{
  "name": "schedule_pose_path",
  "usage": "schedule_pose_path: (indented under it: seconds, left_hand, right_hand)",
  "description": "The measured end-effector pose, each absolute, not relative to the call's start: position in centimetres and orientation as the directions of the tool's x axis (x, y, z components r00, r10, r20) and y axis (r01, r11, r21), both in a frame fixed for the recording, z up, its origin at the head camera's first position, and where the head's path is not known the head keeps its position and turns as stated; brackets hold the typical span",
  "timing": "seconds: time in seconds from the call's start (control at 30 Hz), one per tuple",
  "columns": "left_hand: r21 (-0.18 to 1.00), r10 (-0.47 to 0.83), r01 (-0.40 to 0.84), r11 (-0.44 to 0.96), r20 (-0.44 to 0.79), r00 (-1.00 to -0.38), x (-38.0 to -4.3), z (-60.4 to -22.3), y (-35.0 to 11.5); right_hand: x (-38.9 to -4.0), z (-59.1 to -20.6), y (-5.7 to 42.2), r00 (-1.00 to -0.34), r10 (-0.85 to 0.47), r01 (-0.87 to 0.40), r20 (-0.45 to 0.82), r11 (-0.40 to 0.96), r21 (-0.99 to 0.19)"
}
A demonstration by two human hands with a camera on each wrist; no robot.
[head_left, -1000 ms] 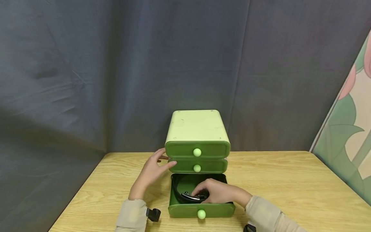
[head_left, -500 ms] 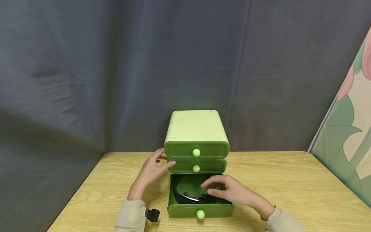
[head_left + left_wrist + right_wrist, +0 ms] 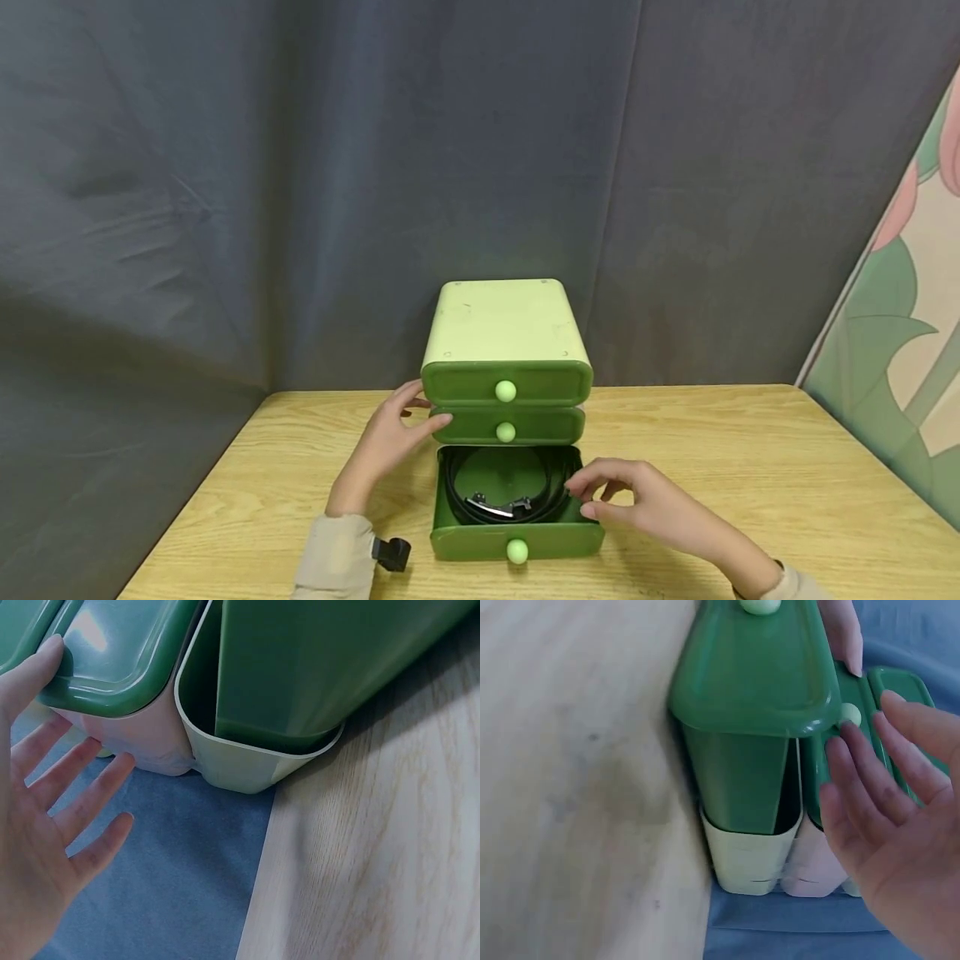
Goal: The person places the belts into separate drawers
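Observation:
A small chest of three stacked green-fronted drawers (image 3: 506,321) stands on the table, its bottom drawer (image 3: 480,543) pulled out. Coiled inside that drawer is a black belt (image 3: 453,492) with a shiny silver buckle (image 3: 489,507). My left hand (image 3: 386,442) rests along the chest's left side, thumb at the edge of the middle drawer (image 3: 468,427) and fingers reaching back along the side. In the left wrist view, the left hand's fingers are spread and fairly straight. My right hand (image 3: 645,508) hovers by the open drawer's right edge, fingers loosely bent and holding nothing.
The wooden table (image 3: 712,467) extends to both sides of the chest. A dark grey-blue curtain (image 3: 450,167) hangs behind it, and a panel with painted flowers (image 3: 915,333) stands at the right.
My right hand has let go of the belt, lifted out of the drawer and drawn back to the right. The belt stays coiled in the drawer. My left hand keeps its place.

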State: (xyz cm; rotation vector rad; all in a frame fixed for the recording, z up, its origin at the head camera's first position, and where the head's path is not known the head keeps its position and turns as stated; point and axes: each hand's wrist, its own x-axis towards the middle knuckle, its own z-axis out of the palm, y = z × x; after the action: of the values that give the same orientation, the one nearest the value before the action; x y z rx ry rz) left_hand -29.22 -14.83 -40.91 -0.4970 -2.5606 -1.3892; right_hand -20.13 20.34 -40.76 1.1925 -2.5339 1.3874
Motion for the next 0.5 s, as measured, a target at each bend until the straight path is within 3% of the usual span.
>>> schedule_pose_path:
  seconds: [0.23,0.5]
  left_hand:
    - [0.775,0.207,0.378,0.507,0.317,-0.926,-29.2,-40.8,-14.6]
    - [0.78,0.191,0.364,0.509,0.31,-0.932,-29.0,-40.8,-14.4]
  right_hand:
    - [-19.1,-41.8,21.2,-0.815,-0.49,-0.515,0.308,0.371,-0.773]
    - [-18.7,-42.8,21.8,-0.87,-0.398,-0.447,0.291,0.386,-0.807]
